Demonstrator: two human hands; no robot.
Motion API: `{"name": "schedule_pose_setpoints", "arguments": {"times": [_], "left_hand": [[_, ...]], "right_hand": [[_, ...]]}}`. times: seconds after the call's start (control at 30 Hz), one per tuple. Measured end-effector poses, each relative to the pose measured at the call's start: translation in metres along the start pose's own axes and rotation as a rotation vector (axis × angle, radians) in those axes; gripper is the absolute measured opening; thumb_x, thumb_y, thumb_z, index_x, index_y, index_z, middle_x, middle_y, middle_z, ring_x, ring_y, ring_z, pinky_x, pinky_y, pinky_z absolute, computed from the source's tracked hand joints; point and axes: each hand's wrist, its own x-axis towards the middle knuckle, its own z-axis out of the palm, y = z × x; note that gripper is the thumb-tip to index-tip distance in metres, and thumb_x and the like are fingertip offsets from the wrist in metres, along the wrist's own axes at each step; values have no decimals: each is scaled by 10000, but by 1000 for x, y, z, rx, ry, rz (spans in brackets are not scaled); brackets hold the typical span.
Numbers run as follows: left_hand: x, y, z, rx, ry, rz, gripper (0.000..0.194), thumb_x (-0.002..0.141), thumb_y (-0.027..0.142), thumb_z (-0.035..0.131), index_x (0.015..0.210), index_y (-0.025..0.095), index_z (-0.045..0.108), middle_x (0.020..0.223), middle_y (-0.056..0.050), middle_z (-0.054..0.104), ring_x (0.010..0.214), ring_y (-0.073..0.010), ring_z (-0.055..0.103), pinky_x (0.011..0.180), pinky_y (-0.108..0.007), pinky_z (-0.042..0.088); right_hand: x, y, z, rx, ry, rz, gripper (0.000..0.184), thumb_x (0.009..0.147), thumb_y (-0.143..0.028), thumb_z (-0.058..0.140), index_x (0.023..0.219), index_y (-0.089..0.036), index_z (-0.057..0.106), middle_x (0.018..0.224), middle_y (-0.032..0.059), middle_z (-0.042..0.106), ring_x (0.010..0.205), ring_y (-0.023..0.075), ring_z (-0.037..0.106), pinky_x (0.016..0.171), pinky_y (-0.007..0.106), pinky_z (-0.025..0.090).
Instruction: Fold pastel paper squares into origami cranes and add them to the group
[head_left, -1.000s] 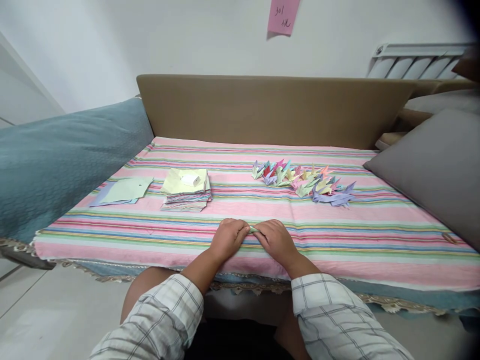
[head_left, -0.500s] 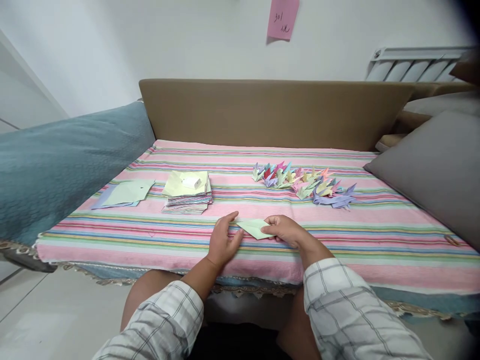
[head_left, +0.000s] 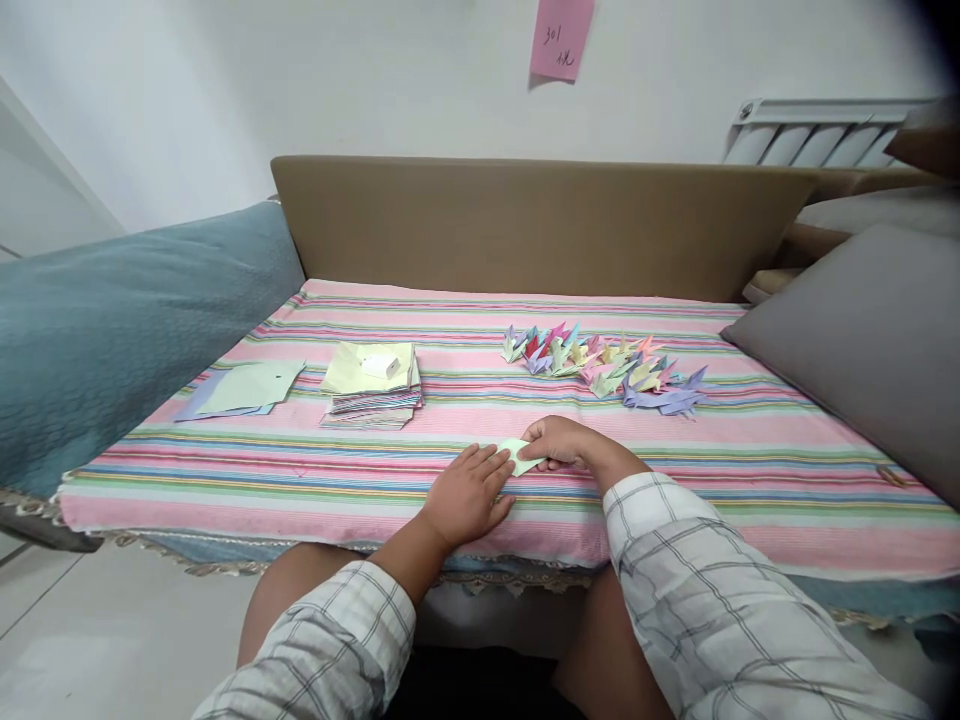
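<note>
A folded piece of pale green origami paper (head_left: 517,455) lies between my hands, low over the striped cloth. My right hand (head_left: 556,443) pinches its right end between thumb and fingers. My left hand (head_left: 471,493) rests flat with fingers stretched out, its fingertips over the left part of the paper, hiding that part. Beyond my hands, to the right, stands a cluster of folded paper cranes (head_left: 600,360) in several colours. To the left is a stack of square paper sheets (head_left: 375,400) with a small white block (head_left: 380,365) on top.
Loose green and purple sheets (head_left: 251,388) lie at the left of the striped cloth (head_left: 465,310). A blue-covered armrest (head_left: 150,290) bounds the left side, a brown backrest (head_left: 540,225) the rear. A grey cushion (head_left: 862,320) leans at the right, near a small brown object (head_left: 891,476).
Both hands first pinched the paper close together. My left hand then let go and opened, showing the paper's folded shape, and now lies flat on it. My right hand keeps its pinch.
</note>
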Motion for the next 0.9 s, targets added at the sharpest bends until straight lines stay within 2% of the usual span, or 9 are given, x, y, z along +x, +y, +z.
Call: {"name": "schedule_pose_setpoints", "arguments": {"times": [0.13, 0.27, 0.37, 0.43, 0.47, 0.53, 0.57, 0.77, 0.9], "left_hand": [[1, 0, -2, -16, -14, -5, 456, 859, 365, 487, 1274, 177, 495, 1346, -100, 501, 1258, -260, 436, 1067, -461, 312], [3, -1, -4, -22, -26, 5, 460, 860, 366, 483, 1276, 171, 486, 1368, -100, 477, 1257, -264, 430, 1050, -462, 330], [4, -2, -5, -22, -38, 14, 459, 856, 366, 486, 1270, 167, 487, 1357, -98, 489, 1249, -271, 433, 1038, -459, 342], [5, -2, -5, -30, -33, 13, 454, 847, 360, 498, 1263, 177, 492, 1347, -97, 498, 1242, -270, 439, 1031, -455, 348], [5, -2, -5, -37, -30, 11, 453, 842, 356, 506, 1260, 183, 495, 1341, -97, 504, 1239, -268, 443, 1029, -452, 352], [6, -2, -5, -55, -27, 2, 454, 832, 353, 518, 1254, 187, 501, 1329, -94, 517, 1232, -261, 450, 1030, -443, 354], [6, -2, -6, -65, -27, -5, 452, 827, 353, 524, 1247, 186, 508, 1323, -91, 523, 1229, -258, 453, 1032, -438, 354], [11, -3, -7, -142, -10, -119, 330, 815, 305, 548, 1129, 208, 588, 1240, -55, 595, 1161, -234, 514, 1004, -411, 385], [20, -6, -7, -191, -13, -184, 220, 804, 289, 581, 1004, 224, 643, 1126, -38, 662, 1040, -215, 586, 926, -384, 436]], "right_hand": [[-7, 16, -6, 78, 101, -80, 135, 689, -252, 680, 755, -172, 592, 515, -34, 581, 449, 78, 539, 416, 161, 412], [-14, 32, -4, -8, 238, -114, 90, 726, -246, 630, 745, -180, 572, 513, -33, 557, 446, 89, 510, 425, 188, 387], [-20, 38, 6, -285, 563, -283, 71, 722, -247, 626, 706, -186, 594, 619, 6, 611, 544, 125, 544, 503, 235, 415], [-24, 41, 16, -414, 837, -499, 45, 755, -207, 583, 761, -190, 624, 774, 47, 652, 710, 169, 589, 643, 290, 461], [-25, 43, 22, -458, 860, -644, 90, 781, -184, 552, 808, -191, 638, 844, 62, 662, 797, 185, 595, 726, 319, 467], [-25, 47, 31, -529, 719, -882, 151, 820, -161, 518, 876, -198, 653, 924, 65, 672, 908, 188, 591, 838, 344, 454], [-25, 49, 34, -552, 654, -938, 155, 826, -159, 522, 892, -199, 657, 942, 63, 675, 926, 185, 592, 853, 345, 454], [-13, 60, 32, -557, 535, -915, 96, 796, -208, 613, 866, -200, 678, 947, 64, 681, 920, 182, 613, 837, 347, 481], [-11, 60, 28, -533, 522, -903, 82, 786, -224, 641, 855, -204, 679, 934, 55, 675, 910, 175, 614, 828, 332, 484]]}}
